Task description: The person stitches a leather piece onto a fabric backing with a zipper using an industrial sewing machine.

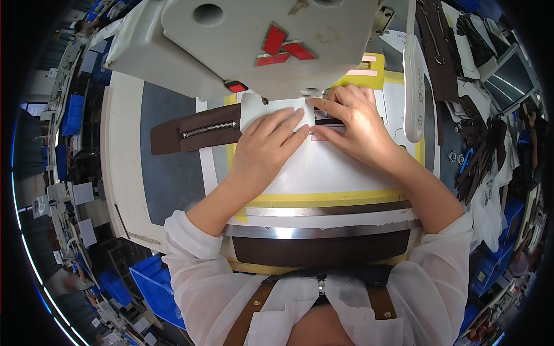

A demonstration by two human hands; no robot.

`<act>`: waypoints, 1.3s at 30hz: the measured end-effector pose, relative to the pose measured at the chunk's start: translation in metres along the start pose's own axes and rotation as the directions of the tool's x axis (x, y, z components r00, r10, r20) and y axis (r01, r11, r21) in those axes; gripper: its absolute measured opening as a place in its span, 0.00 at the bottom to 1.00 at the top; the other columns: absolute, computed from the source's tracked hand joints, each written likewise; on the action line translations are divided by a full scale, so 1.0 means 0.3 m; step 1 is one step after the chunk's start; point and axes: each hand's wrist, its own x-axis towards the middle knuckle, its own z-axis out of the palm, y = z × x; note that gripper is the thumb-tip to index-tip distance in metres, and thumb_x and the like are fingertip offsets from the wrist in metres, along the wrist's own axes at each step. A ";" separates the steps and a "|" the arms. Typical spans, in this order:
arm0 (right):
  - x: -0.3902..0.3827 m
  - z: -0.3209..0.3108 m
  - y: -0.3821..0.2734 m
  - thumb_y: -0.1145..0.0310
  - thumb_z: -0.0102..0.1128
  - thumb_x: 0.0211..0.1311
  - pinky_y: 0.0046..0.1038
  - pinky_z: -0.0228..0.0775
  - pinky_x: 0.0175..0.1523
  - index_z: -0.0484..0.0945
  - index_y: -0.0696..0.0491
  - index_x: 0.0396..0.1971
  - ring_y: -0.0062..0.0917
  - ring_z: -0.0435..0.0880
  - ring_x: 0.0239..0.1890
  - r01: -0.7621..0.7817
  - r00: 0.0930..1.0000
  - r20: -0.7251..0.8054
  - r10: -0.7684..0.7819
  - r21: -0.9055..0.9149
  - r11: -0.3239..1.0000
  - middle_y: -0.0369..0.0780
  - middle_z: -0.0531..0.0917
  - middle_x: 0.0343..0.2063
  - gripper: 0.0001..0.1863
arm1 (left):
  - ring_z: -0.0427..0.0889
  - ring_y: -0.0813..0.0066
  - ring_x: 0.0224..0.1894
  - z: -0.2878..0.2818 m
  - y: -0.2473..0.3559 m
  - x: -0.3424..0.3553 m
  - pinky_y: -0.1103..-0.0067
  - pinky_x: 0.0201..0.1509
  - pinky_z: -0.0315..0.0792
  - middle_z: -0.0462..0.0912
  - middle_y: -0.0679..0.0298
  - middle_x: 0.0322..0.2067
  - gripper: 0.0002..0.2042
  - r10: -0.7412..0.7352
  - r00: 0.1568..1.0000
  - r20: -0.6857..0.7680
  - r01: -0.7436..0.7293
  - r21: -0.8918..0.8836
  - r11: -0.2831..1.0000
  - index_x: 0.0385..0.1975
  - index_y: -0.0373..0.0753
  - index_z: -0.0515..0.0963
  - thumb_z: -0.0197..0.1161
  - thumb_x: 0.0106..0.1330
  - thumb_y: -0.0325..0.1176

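Observation:
A dark brown strip with a metal zipper (202, 130) reaches leftward out from beneath a white flat piece (252, 109), below an industrial sewing machine head (277, 75). My left hand (264, 151) lies on the white piece with its fingers stretched out flat. At the right edge of that piece is my right hand (359, 127), its thumb and forefinger straight and apart, the other fingers partly curled. Between them shows a dark part of the strip. The needle area is hidden by the machine head.
Yellow tape (323, 200) borders the white work surface (323, 173). A yellow template (375, 72) lies beyond my right hand, beside a pale control panel (413, 95). Brown pieces (433, 52) and blue scissors (466, 160) are at right; a blue bin (153, 282) stands lower left.

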 end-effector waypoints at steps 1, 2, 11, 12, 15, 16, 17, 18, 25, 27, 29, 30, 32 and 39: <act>-0.001 0.000 0.001 0.61 0.80 0.56 0.36 0.59 0.59 0.86 0.50 0.59 0.33 0.75 0.49 -0.001 1.000 0.000 0.001 0.000 1.000 0.38 0.81 0.42 0.29 | 0.84 0.65 0.60 -0.001 0.000 0.000 0.71 0.56 0.79 0.87 0.64 0.58 0.18 -0.002 1.000 0.008 0.002 -0.002 1.000 0.48 0.44 0.89 0.65 0.58 0.24; -0.001 0.001 0.002 0.60 0.80 0.56 0.36 0.59 0.59 0.86 0.50 0.59 0.33 0.75 0.49 0.001 1.000 -0.003 -0.001 -0.004 1.000 0.38 0.81 0.42 0.29 | 0.84 0.65 0.60 -0.003 0.001 0.002 0.71 0.56 0.79 0.87 0.64 0.58 0.18 -0.002 1.000 0.007 0.002 -0.002 1.000 0.48 0.44 0.89 0.65 0.58 0.24; 0.004 -0.005 -0.005 0.60 0.80 0.55 0.36 0.60 0.59 0.86 0.50 0.58 0.33 0.75 0.49 0.022 1.000 -0.011 -0.022 -0.031 0.999 0.38 0.81 0.42 0.29 | 0.83 0.64 0.56 0.003 0.013 0.038 0.69 0.55 0.79 0.87 0.65 0.53 0.15 -0.080 0.997 -0.004 0.079 -0.101 0.992 0.44 0.41 0.87 0.71 0.55 0.25; 0.004 -0.008 -0.009 0.60 0.80 0.55 0.36 0.60 0.59 0.86 0.50 0.58 0.33 0.75 0.49 0.015 1.000 -0.006 -0.016 -0.033 0.999 0.38 0.81 0.42 0.29 | 0.83 0.64 0.55 0.027 0.011 0.038 0.69 0.54 0.79 0.86 0.65 0.53 0.15 -0.099 0.994 -0.041 0.095 -0.102 0.990 0.43 0.41 0.86 0.71 0.54 0.24; 0.004 -0.009 -0.009 0.60 0.80 0.55 0.36 0.60 0.59 0.85 0.51 0.58 0.33 0.76 0.48 0.030 0.999 -0.014 -0.030 -0.026 0.999 0.38 0.81 0.41 0.29 | 0.82 0.65 0.53 0.056 0.007 0.037 0.70 0.53 0.79 0.86 0.66 0.52 0.16 -0.104 0.990 -0.100 0.096 -0.082 0.992 0.43 0.41 0.86 0.70 0.53 0.23; 0.004 -0.008 -0.009 0.60 0.80 0.55 0.36 0.60 0.59 0.85 0.51 0.58 0.33 0.76 0.48 0.040 0.999 -0.016 -0.040 -0.031 0.999 0.38 0.81 0.41 0.29 | 0.82 0.65 0.52 0.059 0.007 0.035 0.70 0.53 0.80 0.86 0.67 0.52 0.17 -0.087 0.990 -0.107 0.080 -0.072 0.994 0.44 0.41 0.86 0.70 0.52 0.23; 0.005 -0.007 -0.010 0.60 0.80 0.56 0.36 0.60 0.59 0.85 0.52 0.58 0.33 0.76 0.48 0.034 0.999 -0.012 -0.035 -0.032 0.999 0.38 0.81 0.41 0.29 | 0.82 0.65 0.52 0.060 0.004 0.034 0.70 0.53 0.80 0.86 0.67 0.52 0.17 -0.089 0.989 -0.116 0.082 -0.065 0.995 0.44 0.41 0.86 0.70 0.52 0.23; 0.006 -0.004 -0.009 0.61 0.79 0.56 0.36 0.60 0.59 0.85 0.52 0.58 0.33 0.76 0.48 0.029 1.000 -0.008 -0.030 -0.033 0.999 0.39 0.81 0.41 0.29 | 0.81 0.65 0.53 0.060 0.001 0.034 0.70 0.53 0.80 0.86 0.68 0.52 0.17 -0.080 0.992 -0.095 0.075 -0.056 0.996 0.44 0.41 0.86 0.70 0.52 0.23; 0.006 0.009 0.010 0.58 0.81 0.52 0.37 0.60 0.54 0.87 0.48 0.54 0.33 0.77 0.46 0.078 0.993 -0.083 -0.081 -0.038 0.996 0.37 0.81 0.39 0.27 | 0.80 0.63 0.56 0.061 0.000 0.032 0.68 0.55 0.81 0.84 0.69 0.54 0.16 -0.051 0.997 -0.050 0.051 0.003 0.999 0.46 0.42 0.85 0.67 0.56 0.25; 0.007 0.009 0.008 0.59 0.81 0.52 0.37 0.60 0.55 0.86 0.48 0.53 0.33 0.77 0.46 0.071 0.993 -0.096 -0.074 -0.038 0.997 0.37 0.81 0.39 0.27 | 0.80 0.63 0.56 0.055 0.001 0.032 0.68 0.55 0.81 0.84 0.69 0.54 0.16 -0.051 0.998 -0.046 0.052 0.011 0.999 0.47 0.42 0.85 0.67 0.56 0.26; 0.005 0.006 0.011 0.59 0.81 0.52 0.38 0.60 0.55 0.86 0.49 0.52 0.33 0.77 0.46 0.072 0.993 -0.095 -0.075 -0.037 0.997 0.37 0.81 0.39 0.26 | 0.80 0.63 0.56 0.055 0.000 0.033 0.67 0.55 0.80 0.84 0.69 0.54 0.16 -0.051 0.998 -0.040 0.051 0.015 0.999 0.47 0.42 0.85 0.67 0.57 0.26; 0.005 0.004 0.012 0.59 0.81 0.52 0.38 0.60 0.55 0.87 0.49 0.51 0.33 0.77 0.46 0.067 0.993 -0.093 -0.069 -0.031 0.997 0.37 0.81 0.38 0.26 | 0.80 0.63 0.56 0.055 -0.002 0.034 0.68 0.55 0.80 0.84 0.69 0.54 0.16 -0.045 0.998 -0.034 0.045 0.010 0.999 0.47 0.42 0.85 0.67 0.57 0.26; 0.006 0.005 0.012 0.59 0.82 0.51 0.38 0.60 0.55 0.87 0.49 0.50 0.33 0.77 0.46 0.070 0.993 -0.088 -0.073 -0.037 0.997 0.37 0.81 0.38 0.25 | 0.80 0.63 0.57 0.056 -0.002 0.032 0.68 0.55 0.80 0.83 0.69 0.54 0.16 -0.045 0.998 -0.032 0.046 0.008 0.999 0.47 0.42 0.84 0.67 0.57 0.26; 0.013 -0.020 -0.005 0.60 0.84 0.47 0.38 0.61 0.55 0.88 0.48 0.49 0.32 0.76 0.45 0.074 0.993 -0.082 -0.082 -0.089 0.993 0.35 0.79 0.37 0.26 | 0.79 0.63 0.57 0.060 0.000 0.029 0.68 0.57 0.80 0.83 0.70 0.54 0.15 -0.042 0.998 -0.045 0.043 0.021 0.999 0.45 0.43 0.84 0.67 0.56 0.26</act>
